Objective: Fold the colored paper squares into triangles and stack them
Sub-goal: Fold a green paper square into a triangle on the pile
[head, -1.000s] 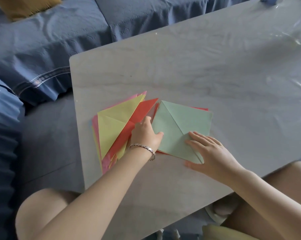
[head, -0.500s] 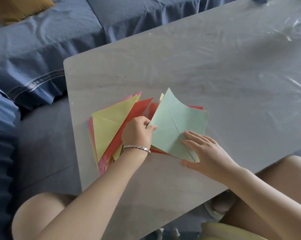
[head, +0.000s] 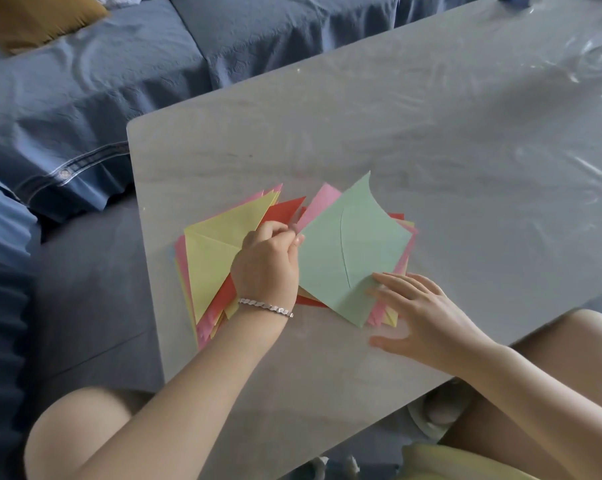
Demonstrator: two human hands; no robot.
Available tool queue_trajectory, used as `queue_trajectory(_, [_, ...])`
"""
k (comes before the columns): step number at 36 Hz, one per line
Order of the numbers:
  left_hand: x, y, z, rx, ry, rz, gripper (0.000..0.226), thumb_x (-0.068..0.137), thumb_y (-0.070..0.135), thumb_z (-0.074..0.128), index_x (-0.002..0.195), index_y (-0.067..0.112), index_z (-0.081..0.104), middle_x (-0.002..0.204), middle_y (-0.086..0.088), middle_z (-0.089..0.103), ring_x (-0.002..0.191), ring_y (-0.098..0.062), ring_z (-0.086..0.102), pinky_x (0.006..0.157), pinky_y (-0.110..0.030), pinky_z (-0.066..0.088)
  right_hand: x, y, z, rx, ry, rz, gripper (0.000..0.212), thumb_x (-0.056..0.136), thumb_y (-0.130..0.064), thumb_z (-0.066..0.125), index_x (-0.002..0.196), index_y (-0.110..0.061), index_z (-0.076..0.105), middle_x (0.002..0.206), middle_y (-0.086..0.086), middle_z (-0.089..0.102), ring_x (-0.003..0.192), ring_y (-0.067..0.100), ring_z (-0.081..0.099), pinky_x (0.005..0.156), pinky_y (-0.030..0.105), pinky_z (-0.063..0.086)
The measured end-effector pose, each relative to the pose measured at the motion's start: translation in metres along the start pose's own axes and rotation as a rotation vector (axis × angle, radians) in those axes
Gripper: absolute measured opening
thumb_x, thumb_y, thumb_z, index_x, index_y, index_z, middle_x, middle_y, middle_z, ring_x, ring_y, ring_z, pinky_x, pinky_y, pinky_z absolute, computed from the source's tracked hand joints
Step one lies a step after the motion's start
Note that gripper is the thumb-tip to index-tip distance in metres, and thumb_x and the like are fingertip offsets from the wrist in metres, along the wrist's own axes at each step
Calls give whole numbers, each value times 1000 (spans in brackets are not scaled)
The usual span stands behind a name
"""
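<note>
The green sheet (head: 348, 251) lies on the pile of squares (head: 322, 202) on the table (head: 431, 133), crease running far-to-near; the left hand (head: 265, 268) pinches its left corner, directly left of that crease, while the right hand (head: 424, 313), fingers straight, presses the near corner flat.
</note>
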State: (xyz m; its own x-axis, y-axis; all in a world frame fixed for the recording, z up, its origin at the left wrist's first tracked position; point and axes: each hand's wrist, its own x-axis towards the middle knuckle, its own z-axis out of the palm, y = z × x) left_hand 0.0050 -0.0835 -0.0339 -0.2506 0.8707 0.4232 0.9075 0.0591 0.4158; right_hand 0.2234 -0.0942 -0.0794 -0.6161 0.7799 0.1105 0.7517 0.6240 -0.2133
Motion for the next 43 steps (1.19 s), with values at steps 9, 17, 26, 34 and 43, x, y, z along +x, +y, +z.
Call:
queue_trajectory(9, [5, -1, -10, -411, -250, -376, 35, 88, 15, 59, 58, 7, 45, 55, -1, 32, 55, -16, 26, 47, -24, 19, 6, 0, 3, 128, 126, -45, 84, 65, -40, 81, 136, -28, 37, 146, 7, 32, 132, 24, 25, 103, 45, 23])
queue_trajectory(17, [-4, -24, -17, -493, -494, -629, 10, 87, 17, 62, 79, 11, 60, 81, 0, 56, 82, -15, 48, 56, -16, 36, 8, 10, 0, 237, 234, -223, 39, 62, -7, 83, 98, -18, 72, 126, 5, 58, 120, 20, 46, 102, 33, 34])
queue_trajectory(26, [-9, -32, -13, -380, -750, -581, 31, 70, 9, 77, 96, 12, 61, 83, -2, 66, 78, -20, 66, 78, -32, 54, 3, 8, 4, 414, 112, -274, 36, 92, -40, 46, 89, -15, 73, 95, -5, 71, 99, 11, 58, 85, 27, 44])
queue_trajectory(34, [5, -11, 8, -325, -568, -487, 32, 74, 16, 74, 103, 11, 61, 88, 1, 57, 81, -14, 55, 72, -21, 42, 2, -8, -7, 473, -81, -232, 32, 95, -35, 44, 99, -17, 70, 88, -6, 68, 83, 7, 58, 75, 16, 44])
queue_trajectory(43, [-5, 7, -5, -503, -494, -245, 10, 80, 10, 69, 75, 18, 66, 67, 10, 61, 61, -1, 55, 63, -15, 45, 11, -5, -32, 707, 254, 48, 8, 79, -28, 66, 83, -24, 72, 107, -16, 60, 97, -5, 57, 85, 11, 43])
